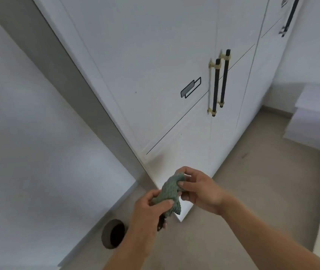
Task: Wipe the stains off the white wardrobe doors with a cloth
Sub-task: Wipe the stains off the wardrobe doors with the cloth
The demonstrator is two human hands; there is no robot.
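The person stands close to the white wardrobe doors and holds a green cloth in front of the body, low in the view and above the floor. The cloth touches no door. Both hands grasp it: the fingers of the left hand pinch its lower end, and the right hand pinches its upper end between the thumb and the other fingers. So the cloth is stretched between the two hands, and its long axis runs from the lower left up to the upper right. A loose corner hangs down under the left hand. Something dark shows just under that hand too, but I cannot tell what it is.

The doors lie ahead of the hands and above them. On the nearest door I see a small dark speck, well apart from the cloth, up and a little to the left. A second, weaker mark lies lower, between the hands and the two black handles. The right hand is higher and seems nearer to this lower mark.

In my judgement the person is arranging or folding the cloth, and the wiping is not yet begun. The coming move needs one hand to lift the cloth forward and up to the door.
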